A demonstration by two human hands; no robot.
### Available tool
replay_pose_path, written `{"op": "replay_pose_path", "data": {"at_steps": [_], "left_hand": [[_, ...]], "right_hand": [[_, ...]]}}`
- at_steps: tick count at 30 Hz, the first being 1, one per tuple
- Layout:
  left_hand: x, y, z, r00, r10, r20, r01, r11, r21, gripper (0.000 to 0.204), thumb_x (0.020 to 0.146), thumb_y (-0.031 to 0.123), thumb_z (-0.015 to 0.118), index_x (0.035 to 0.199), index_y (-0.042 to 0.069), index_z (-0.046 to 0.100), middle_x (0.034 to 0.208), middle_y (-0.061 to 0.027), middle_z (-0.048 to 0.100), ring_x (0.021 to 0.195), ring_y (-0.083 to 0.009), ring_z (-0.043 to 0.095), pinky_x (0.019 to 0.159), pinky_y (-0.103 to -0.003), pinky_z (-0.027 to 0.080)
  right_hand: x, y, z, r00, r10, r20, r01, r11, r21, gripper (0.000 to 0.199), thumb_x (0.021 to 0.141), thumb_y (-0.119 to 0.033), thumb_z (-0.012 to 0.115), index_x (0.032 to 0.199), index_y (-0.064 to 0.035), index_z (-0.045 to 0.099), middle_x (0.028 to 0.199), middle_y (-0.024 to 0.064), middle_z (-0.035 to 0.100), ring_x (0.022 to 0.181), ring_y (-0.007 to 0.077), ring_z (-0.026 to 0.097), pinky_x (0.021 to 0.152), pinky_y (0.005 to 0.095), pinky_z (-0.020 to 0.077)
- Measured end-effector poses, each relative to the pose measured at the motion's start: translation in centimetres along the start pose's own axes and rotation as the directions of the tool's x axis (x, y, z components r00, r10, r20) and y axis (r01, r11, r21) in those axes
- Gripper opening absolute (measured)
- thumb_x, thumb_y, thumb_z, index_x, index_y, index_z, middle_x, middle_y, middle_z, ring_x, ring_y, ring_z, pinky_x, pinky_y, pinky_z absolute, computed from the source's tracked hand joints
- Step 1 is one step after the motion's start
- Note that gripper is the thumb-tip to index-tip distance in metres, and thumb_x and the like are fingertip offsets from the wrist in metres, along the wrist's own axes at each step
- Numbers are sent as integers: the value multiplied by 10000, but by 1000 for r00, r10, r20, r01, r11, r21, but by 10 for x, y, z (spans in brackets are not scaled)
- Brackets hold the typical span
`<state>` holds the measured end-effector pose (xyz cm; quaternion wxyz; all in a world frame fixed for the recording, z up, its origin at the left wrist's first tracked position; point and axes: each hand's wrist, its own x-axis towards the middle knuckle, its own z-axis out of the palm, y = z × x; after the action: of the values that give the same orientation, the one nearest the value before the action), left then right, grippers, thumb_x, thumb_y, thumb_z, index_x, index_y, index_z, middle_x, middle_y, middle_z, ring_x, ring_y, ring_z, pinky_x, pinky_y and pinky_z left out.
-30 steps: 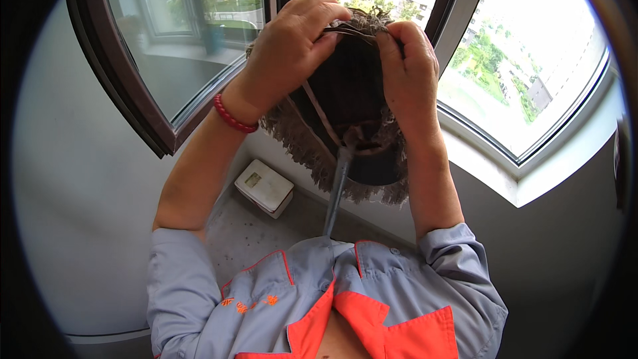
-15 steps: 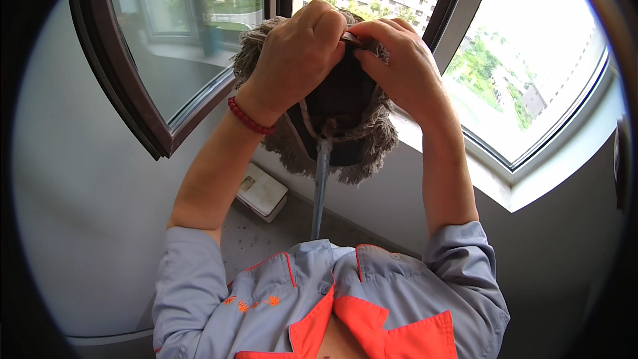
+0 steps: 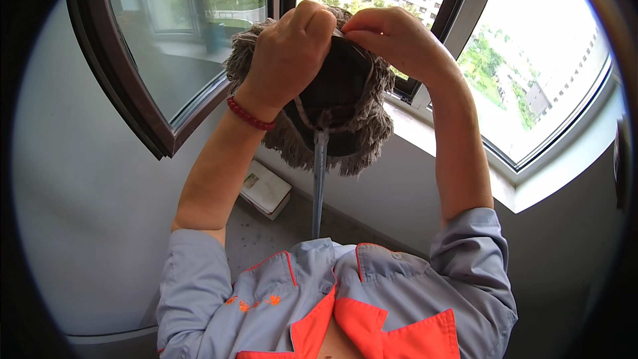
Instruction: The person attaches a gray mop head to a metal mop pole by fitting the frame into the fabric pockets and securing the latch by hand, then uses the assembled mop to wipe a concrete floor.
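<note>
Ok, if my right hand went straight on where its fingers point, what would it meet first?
Most likely your left hand, also at the mop head's upper edge, though depth is unclear.

1. The floor (image 3: 256,242) is grey and dull; only a small patch of it shows, low and left of centre.
2. Dark specks are scattered over that patch, in front of the box and to its left.
3. A white box (image 3: 269,191) lies flat on the floor, near the corner where the walls meet.
4. It sits at an angle, one corner aimed toward the viewer, its broad top face up.
5. On the top, toward the left, is a small greenish rectangle.
6. A thin reddish line runs along its lower near edge.
7. A darker band borders the floor at the foot of the window-side wall.
</note>
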<state>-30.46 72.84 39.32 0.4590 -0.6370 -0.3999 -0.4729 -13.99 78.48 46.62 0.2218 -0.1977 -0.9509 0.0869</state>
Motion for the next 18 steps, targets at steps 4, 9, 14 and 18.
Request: {"op": "replay_pose_path", "data": {"at_steps": [4, 9, 14, 18], "left_hand": [[1, -6, -3, 1000, 21, -2, -21, 1000, 6, 150, 779, 51, 597, 785, 69, 447, 799, -46, 496, 651, -161, 593, 502, -252, 505], [10, -2, -9, 996, 27, 83, -28, 1000, 8, 152, 779, 78, 608, 803, 72, 457, 776, -37, 504, 640, -162, 595, 499, -260, 506], [18, 2, -20, 978, -50, 201, 40, 998, 53, 109, 782, 83, 593, 815, 60, 492, 775, -52, 537, 653, -183, 608, 515, -281, 508], [26, 7, -23, 967, -113, 230, 115, 993, 6, 149, 729, 37, 614, 793, 65, 483, 768, -63, 533, 642, -249, 585, 542, -329, 492]], "right_hand": [[14, -11, -15, 974, 29, 227, -4, 994, -108, 193, 852, -193, 601, 958, -34, 631, 789, 66, 645, 693, 145, 586, 656, 286, 475], [18, -3, -17, 972, -49, 231, 65, 996, -63, 200, 840, -201, 635, 957, -40, 610, 812, 56, 641, 718, 154, 587, 668, 291, 477], [19, -6, -20, 956, -13, 292, 27, 999, -46, 207, 839, -215, 640, 938, -36, 606, 798, 49, 625, 735, 152, 579, 687, 284, 476], [20, 1, -20, 948, -78, 308, 85, 996, -10, 203, 840, -207, 630, 941, -33, 608, 807, 55, 625, 729, 149, 572, 679, 290, 469]]}}
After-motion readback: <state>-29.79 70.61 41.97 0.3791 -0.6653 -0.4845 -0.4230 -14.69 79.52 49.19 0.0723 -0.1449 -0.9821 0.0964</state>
